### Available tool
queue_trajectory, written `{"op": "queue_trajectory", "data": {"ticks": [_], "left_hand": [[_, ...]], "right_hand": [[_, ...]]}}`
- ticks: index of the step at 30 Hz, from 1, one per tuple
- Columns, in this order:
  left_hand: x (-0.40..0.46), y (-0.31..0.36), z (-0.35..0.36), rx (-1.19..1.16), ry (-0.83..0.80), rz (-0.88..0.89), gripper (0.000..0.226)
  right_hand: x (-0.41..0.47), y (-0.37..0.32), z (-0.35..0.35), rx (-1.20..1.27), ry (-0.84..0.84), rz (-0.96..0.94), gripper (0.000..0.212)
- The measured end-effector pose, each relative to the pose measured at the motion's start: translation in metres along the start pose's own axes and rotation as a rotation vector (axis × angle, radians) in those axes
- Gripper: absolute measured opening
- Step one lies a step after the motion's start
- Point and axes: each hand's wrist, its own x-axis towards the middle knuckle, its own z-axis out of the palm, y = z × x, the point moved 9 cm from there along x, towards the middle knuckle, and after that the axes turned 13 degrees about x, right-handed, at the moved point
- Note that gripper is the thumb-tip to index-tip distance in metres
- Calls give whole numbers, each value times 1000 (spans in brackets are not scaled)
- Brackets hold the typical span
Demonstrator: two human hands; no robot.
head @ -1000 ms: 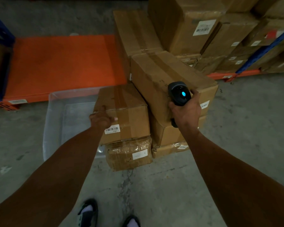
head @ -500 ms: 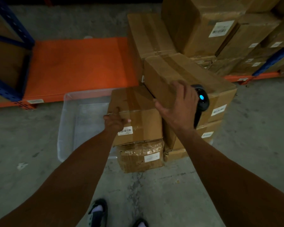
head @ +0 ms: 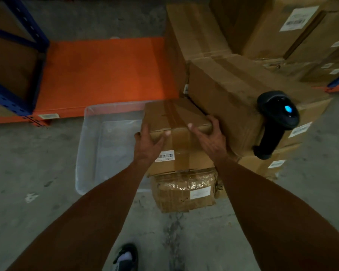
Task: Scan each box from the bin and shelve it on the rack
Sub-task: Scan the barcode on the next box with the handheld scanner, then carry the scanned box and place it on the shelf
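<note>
Only one cam, worn on the person's head, wide-angle w/ bent edges. Looks fwd and steeply down over both forearms at the concrete floor (head: 37, 163), a foot (head: 125, 259) showing at the bottom edge. Sits close, about arm's reach from the hands and cartons. Top of the view takes in the orange rack shelf (head: 106, 75) and its blue upright (head: 25, 20). No 2nd view to overlap.

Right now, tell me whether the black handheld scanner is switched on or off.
On. The black handheld scanner shows a lit blue light on its head; it rests on the large taped cardboard box, in neither hand.
</note>
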Motion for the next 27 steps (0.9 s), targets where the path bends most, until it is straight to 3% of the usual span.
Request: {"op": "queue_trajectory", "data": {"ticks": [3, 6, 11, 15, 19, 27], "left_hand": [[5, -4, -2, -219, 74, -3, 104], [9, -15, -2, -400, 117, -69, 108], [23, -26, 8, -623, 81, -213, 79], [21, -27, 0, -675, 93, -193, 61], [10, -27, -24, -646, 95, -129, 57], [-49, 18, -123, -628, 99, -95, 53]], "right_hand": [[13, 2, -3, 76, 24, -65, 71], [20, 3, 0, 140, 29, -123, 72], [32, 7, 4, 199, 118, -111, 53], [24, 6, 3, 260, 190, -116, 39], [-4, -5, 3, 304, 208, -141, 53], [-83, -104, -12, 283, 197, -180, 50]]}}
